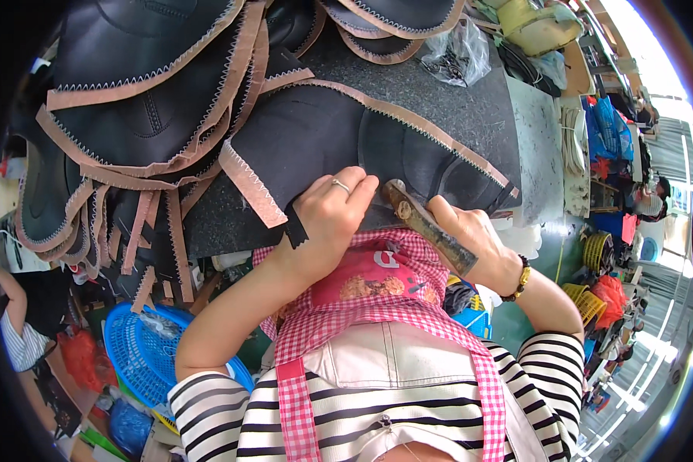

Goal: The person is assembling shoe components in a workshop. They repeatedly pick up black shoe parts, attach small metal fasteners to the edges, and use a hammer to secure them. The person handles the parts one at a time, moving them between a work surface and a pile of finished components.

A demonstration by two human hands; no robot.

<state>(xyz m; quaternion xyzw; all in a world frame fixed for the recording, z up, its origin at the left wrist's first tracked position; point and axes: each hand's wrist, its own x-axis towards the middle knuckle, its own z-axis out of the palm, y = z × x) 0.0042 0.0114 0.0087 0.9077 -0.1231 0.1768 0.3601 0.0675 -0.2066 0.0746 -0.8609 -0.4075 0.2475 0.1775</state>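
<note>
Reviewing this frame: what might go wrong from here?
The worn brown-and-grey hammer-like tool in the right hand sits close to the left hand, so a slip might strike it. Some heaped black panels with brown zigzag-stitched edges seem to hang past the dark speckled tabletop and could slide off.

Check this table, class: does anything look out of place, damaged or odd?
Mild untidiness only: at upper left, the black pieces lie overlapped at differing angles, and below them tan strips hang off the table. I see no clear spill or damage.

Left grip [331, 206] curls beside the curled right grip [473, 240].
</note>
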